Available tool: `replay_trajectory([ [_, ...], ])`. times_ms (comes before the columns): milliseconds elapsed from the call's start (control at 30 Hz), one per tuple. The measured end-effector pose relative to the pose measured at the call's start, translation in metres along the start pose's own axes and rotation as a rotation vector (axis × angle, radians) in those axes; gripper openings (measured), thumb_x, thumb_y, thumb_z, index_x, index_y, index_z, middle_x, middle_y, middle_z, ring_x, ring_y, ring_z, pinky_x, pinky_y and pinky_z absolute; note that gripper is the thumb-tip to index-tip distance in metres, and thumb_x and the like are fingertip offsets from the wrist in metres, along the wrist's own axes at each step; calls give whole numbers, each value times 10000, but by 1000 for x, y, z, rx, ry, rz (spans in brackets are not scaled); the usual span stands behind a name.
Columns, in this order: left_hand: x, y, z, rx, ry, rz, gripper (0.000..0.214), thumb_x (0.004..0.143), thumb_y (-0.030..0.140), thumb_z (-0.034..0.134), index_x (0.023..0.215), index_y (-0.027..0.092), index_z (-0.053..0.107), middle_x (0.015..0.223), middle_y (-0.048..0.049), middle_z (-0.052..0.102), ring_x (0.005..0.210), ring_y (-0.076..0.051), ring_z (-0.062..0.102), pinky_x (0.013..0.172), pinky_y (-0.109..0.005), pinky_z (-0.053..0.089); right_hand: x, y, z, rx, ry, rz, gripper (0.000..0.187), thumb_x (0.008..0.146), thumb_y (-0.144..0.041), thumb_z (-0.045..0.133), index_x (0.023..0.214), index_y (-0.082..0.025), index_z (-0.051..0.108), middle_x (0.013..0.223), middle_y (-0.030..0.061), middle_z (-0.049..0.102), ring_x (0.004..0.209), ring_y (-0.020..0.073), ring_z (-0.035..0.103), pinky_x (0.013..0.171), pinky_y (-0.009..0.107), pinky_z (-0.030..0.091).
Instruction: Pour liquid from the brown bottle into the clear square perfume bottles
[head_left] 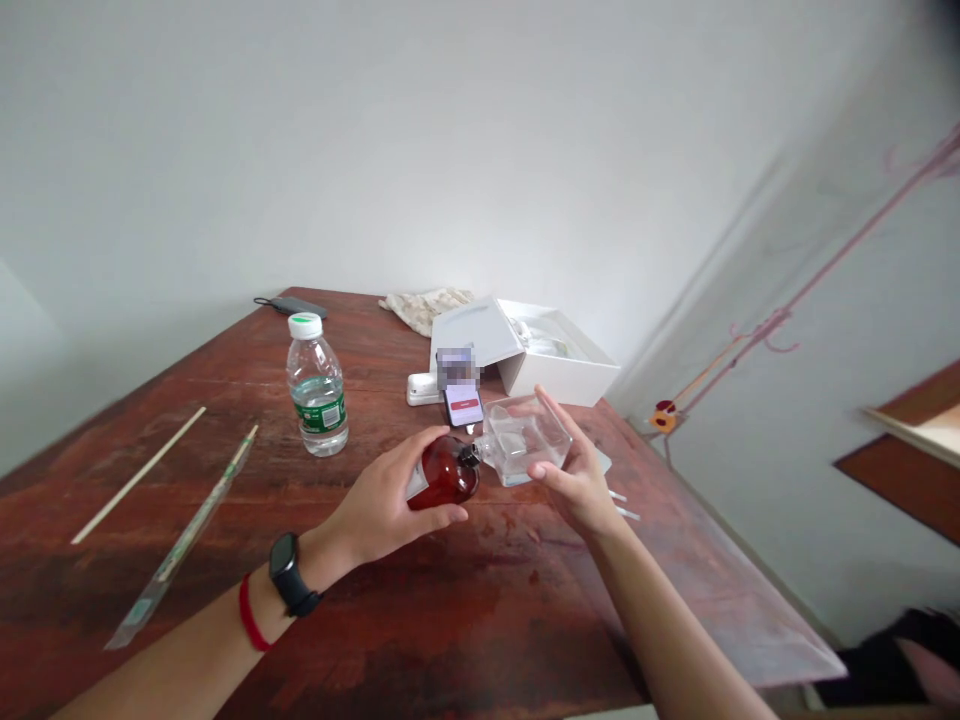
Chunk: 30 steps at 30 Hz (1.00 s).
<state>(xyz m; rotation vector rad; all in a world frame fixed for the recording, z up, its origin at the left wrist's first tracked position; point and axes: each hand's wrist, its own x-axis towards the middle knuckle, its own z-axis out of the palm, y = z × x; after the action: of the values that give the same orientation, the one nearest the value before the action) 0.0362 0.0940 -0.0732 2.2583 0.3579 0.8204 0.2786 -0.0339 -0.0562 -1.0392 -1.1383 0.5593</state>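
From the person's head, the only camera faces forward and down, close over the left hand (379, 510) and right hand (576, 488), across a table (480, 620) toward a wall (375, 150).

White walls (375, 150) around a scuffed reddish-brown wooden table (420, 640)

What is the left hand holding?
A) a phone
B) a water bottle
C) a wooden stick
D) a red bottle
D. The left hand is wrapped around the red bottle, right beside the clear bottle held in the right hand.
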Motion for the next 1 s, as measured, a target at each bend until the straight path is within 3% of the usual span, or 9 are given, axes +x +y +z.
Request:
replay_trajectory([
  [133, -1, -2, 2, 3, 18, 12, 881, 851, 665, 796, 1541, 243, 447, 1525, -131, 611, 1367, -357, 615, 1174, -517, 481, -2, 2, -1, 18, -6, 1, 880, 730, -425, 955, 1520, -371, 573, 1353, 65, 736, 1172, 284, 712, 959, 405, 587],
  [467, -1, -4, 4, 32, 32, 33, 904, 846, 713, 771, 1545, 244, 440, 1503, -140, 632, 1316, -371, 653, 1121, -502, 515, -4, 1, 2, 10, 38, -3, 893, 700, -450, 964, 1502, -314, 595, 1321, 92, 738, 1180, 325, 706, 991, 462, 565],
  [700, -2, -3, 5, 31, 47, 23, 919, 834, 748, 762, 1531, 236, 451, 1469, -142, 656, 1285, -368, 670, 1104, -498, 519, -3, 2, 3, 34, 36, 9, 908, 710, -466, 957, 1521, -333, 573, 1307, 84, 740, 1184, 316, 700, 976, 444, 562],
  [833, -1, -3, 3, 29, 47, 29, 918, 828, 744, 768, 1532, 244, 456, 1441, -130, 673, 1249, -366, 691, 1074, -487, 540, -3, 5, 2, 4, 55, 21, 954, 698, -487, 956, 1545, -326, 548, 1375, 94, 709, 1265, 331, 662, 1049, 469, 525],
  [1000, -1, -7, 5, 20, 39, 23, 933, 823, 753, 763, 1532, 238, 441, 1423, -133, 682, 1230, -370, 700, 1064, -496, 544, -1, 10, -2, 8, 43, 27, 984, 697, -468, 953, 1566, -315, 518, 1420, 119, 687, 1278, 351, 655, 1012, 483, 551],
])
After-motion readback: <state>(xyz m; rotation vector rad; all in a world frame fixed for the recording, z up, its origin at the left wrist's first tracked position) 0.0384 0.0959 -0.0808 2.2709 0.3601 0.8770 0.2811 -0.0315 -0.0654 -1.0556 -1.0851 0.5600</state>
